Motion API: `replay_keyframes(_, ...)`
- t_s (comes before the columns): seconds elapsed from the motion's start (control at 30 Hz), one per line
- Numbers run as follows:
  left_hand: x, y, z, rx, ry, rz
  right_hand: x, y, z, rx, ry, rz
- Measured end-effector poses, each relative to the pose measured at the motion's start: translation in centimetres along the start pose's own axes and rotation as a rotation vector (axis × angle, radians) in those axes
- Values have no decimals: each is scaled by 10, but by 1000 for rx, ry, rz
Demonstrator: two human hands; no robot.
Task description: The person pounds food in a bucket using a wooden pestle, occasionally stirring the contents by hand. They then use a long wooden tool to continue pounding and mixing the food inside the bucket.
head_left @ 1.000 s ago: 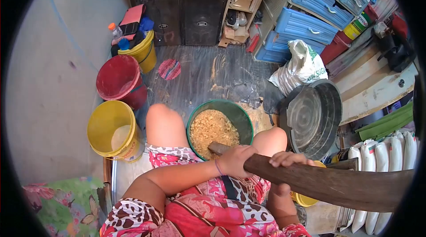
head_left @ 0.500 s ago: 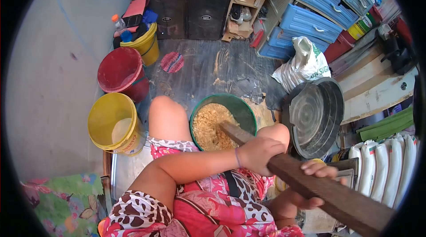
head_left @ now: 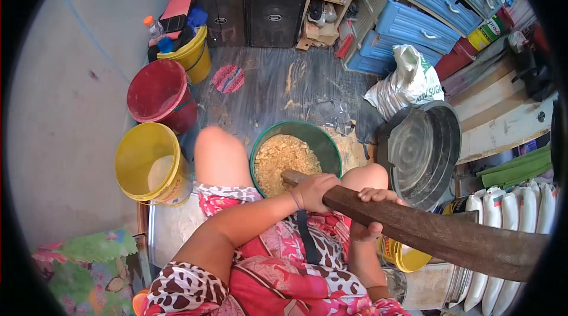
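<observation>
A thick, dark wooden beam [head_left: 408,221] slants from the lower right towards the green tub [head_left: 333,147] between my knees. Its blunt tip overlaps the near part of the crumbly, yellowish-brown material [head_left: 281,156] in that tub. My left hand [head_left: 316,192], with a thin band at the wrist, is wrapped round the beam close to its tip. Farther up the beam, my right hand [head_left: 373,198] grips it, fingers over the upper side and thumb showing below. The beam hides part of the right palm.
On the left stand a yellow bucket [head_left: 127,171], a red bucket [head_left: 139,94] and another yellow bucket [head_left: 204,59] heaped with items. A black basin [head_left: 414,144] and a white sack [head_left: 408,82] lie to the right. Blue drawers [head_left: 414,29] stand behind; a small yellow pail [head_left: 411,257] sits below the beam.
The beam's tip has come up out of the crumbly material towards the tub's near rim. Both hands have shifted left with it, and its far end has swung upward in view.
</observation>
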State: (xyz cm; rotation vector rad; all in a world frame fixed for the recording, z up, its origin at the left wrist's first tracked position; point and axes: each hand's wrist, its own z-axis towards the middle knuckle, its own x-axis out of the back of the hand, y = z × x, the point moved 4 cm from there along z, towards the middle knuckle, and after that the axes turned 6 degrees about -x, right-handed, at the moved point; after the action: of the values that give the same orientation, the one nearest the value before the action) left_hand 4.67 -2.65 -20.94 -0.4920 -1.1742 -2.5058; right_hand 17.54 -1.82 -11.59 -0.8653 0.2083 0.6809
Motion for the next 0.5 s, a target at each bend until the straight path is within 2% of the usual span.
replay_keyframes(0.23, -18, -14, -14, 47, -51, -20, 9, -14, -8, -12, 47, -125)
replay_keyframes(0.3, -17, -27, -26, 179, -116, 18, 7, -18, -9, 1, 49, -133)
replay_keyframes(0.37, -16, -18, -22, 182, -103, -5, 2, -25, -4, 74, 55, -168)
replay_keyframes(0.43, -5, 8, -3, 175, -65, -14, 3, -51, 16, 11, -59, -57)
replay_keyframes(0.5, 14, 43, 28, 175, -26, 34, -11, -79, 55, 80, -168, -27)
